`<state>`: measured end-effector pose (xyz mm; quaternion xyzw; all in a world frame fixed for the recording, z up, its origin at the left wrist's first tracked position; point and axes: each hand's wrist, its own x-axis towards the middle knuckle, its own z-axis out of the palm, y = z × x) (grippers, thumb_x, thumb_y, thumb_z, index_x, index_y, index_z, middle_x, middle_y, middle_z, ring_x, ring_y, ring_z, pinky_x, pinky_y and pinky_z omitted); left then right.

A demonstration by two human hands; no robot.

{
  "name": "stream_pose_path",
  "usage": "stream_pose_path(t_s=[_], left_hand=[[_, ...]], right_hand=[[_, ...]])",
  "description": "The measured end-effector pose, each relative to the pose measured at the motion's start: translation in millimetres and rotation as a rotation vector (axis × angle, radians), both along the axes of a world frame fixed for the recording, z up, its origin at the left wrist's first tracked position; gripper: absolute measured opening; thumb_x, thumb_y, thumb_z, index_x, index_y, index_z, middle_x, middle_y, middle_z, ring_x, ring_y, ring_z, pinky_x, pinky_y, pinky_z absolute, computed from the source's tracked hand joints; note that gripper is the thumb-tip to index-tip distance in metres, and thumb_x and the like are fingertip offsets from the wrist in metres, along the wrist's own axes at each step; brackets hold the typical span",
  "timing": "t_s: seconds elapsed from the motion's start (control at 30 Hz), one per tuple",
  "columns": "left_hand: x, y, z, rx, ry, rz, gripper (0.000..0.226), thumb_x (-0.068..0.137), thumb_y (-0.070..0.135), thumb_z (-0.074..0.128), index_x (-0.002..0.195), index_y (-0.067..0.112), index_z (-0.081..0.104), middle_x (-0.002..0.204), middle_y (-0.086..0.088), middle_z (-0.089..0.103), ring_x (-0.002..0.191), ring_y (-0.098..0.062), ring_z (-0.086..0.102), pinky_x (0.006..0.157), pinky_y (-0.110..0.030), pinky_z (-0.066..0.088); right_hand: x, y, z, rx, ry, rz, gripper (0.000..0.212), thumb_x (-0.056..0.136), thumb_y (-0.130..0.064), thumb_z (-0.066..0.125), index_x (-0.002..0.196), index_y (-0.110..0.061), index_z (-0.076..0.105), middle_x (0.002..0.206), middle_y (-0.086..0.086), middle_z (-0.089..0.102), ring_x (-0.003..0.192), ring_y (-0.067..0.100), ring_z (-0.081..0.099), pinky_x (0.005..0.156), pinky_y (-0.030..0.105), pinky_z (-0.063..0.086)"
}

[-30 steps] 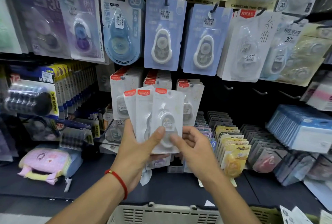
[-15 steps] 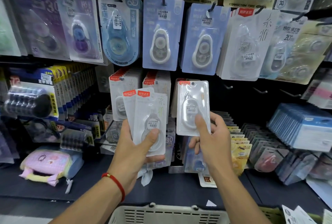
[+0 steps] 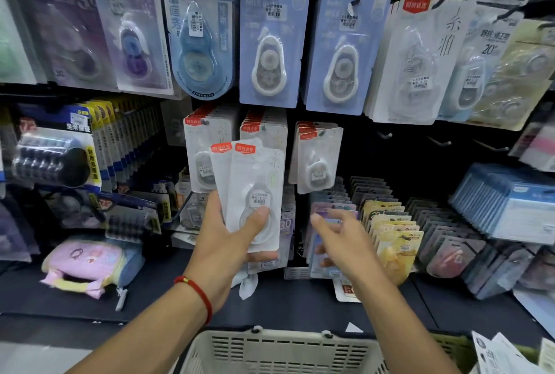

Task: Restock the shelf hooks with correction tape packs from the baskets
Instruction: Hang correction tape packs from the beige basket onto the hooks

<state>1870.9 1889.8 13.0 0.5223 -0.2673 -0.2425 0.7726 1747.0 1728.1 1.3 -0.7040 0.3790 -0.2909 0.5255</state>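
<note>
Left hand (image 3: pixel 228 238) gripped two packs (image 3: pixel 255 193) mid-scene, near the hooks; right hand (image 3: pixel 339 241) was empty, fingers loose. Risk: fanned packs could slip under a thumb-only hold.

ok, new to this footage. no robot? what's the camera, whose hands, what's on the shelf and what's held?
No robot here: a person is working bare-handed, filmed by one wide-angle camera worn on the head, looking forward and down. The left hand, with a red cord on its wrist, grips a fanned stack of white correction tape packs. The right hand is open and holds nothing. In front is a shop display: identical packs hang on the hook beside the hand, blue packs hang in the row above, and several bare hooks stick out to the right. The rim of a pale plastic basket shows at the bottom edge.
</note>
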Motion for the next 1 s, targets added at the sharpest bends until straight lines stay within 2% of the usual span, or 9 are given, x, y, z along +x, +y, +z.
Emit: stream_pose_path(t_s=[0.07,0.17,0.23,0.33,0.4,0.47,0.67,0.87,1.0], left_hand=[[-2,-1,1,0.010,-0.020,-0.008,0.049,0.091,0.018,0.079,0.133,0.032,0.057,0.124,-0.002,0.074,0.110,-0.031,0.074,0.079,-0.062,0.063],[-6,-1,1,0.029,-0.018,-0.057,0.057,0.083,0.025,0.084,0.132,0.033,0.056,0.121,0.002,0.075,0.104,-0.028,0.077,0.065,-0.053,0.064],[-8,-1,1,0.041,-0.028,-0.080,0.057,0.082,0.030,0.084,0.131,0.033,0.056,0.120,0.002,0.075,0.102,-0.026,0.078,0.062,-0.048,0.064],[-7,-1,2,0.039,-0.019,-0.089,0.050,0.089,0.032,0.080,0.133,0.033,0.055,0.124,0.002,0.074,0.105,-0.028,0.077,0.067,-0.056,0.065],[-6,-2,2,0.032,0.000,-0.084,0.040,0.097,0.028,0.073,0.133,0.035,0.056,0.124,0.002,0.074,0.103,-0.032,0.078,0.072,-0.061,0.065],[-3,-3,1,0.027,0.026,-0.064,0.034,0.101,0.020,0.069,0.131,0.033,0.058,0.119,0.001,0.075,0.096,-0.036,0.079,0.071,-0.059,0.065],[0,-4,-2,0.036,0.034,-0.028,0.036,0.100,0.012,0.070,0.127,0.034,0.062,0.114,0.001,0.077,0.093,-0.037,0.078,0.072,-0.050,0.067],[1,-4,-3,0.047,0.024,-0.022,0.036,0.099,0.012,0.070,0.126,0.035,0.062,0.112,0.003,0.077,0.090,-0.037,0.079,0.066,-0.039,0.065],[3,-4,-3,0.049,0.023,-0.017,0.035,0.099,0.012,0.070,0.124,0.035,0.064,0.109,0.006,0.077,0.090,-0.031,0.080,0.065,-0.040,0.066]], right_hand=[[4,7,-1,-0.050,-0.091,0.118,0.025,0.099,-0.040,0.068,0.117,-0.022,0.068,0.098,0.002,0.075,0.072,0.014,0.072,0.059,0.033,0.059],[10,23,6,-0.102,-0.196,0.262,0.030,0.087,-0.052,0.073,0.106,-0.029,0.073,0.097,-0.006,0.078,0.083,0.012,0.075,0.067,0.027,0.059],[11,28,6,-0.137,-0.216,0.254,0.028,0.087,-0.050,0.077,0.106,-0.029,0.074,0.099,-0.009,0.079,0.088,0.013,0.075,0.072,0.028,0.061],[10,26,5,-0.103,-0.288,0.201,0.016,0.095,-0.031,0.077,0.108,-0.023,0.073,0.101,-0.005,0.080,0.095,0.019,0.076,0.080,0.034,0.063],[8,23,7,-0.063,-0.378,0.132,0.014,0.099,-0.026,0.073,0.112,-0.022,0.069,0.102,-0.004,0.080,0.097,0.015,0.076,0.078,0.026,0.060],[4,18,12,-0.057,-0.438,0.054,0.013,0.103,-0.028,0.067,0.115,-0.026,0.064,0.102,-0.003,0.080,0.095,0.013,0.076,0.071,0.020,0.056],[2,2,23,-0.197,-0.447,-0.036,0.019,0.105,-0.035,0.062,0.124,-0.032,0.059,0.110,-0.002,0.078,0.101,0.016,0.075,0.086,0.040,0.060],[5,-9,30,-0.235,-0.413,-0.086,0.027,0.102,-0.047,0.062,0.126,-0.032,0.063,0.094,-0.009,0.078,0.087,0.005,0.073,0.077,0.032,0.054],[3,-8,33,-0.234,-0.440,-0.080,0.024,0.102,-0.044,0.064,0.122,-0.030,0.067,0.086,0.003,0.077,0.081,0.020,0.073,0.075,0.045,0.057]])
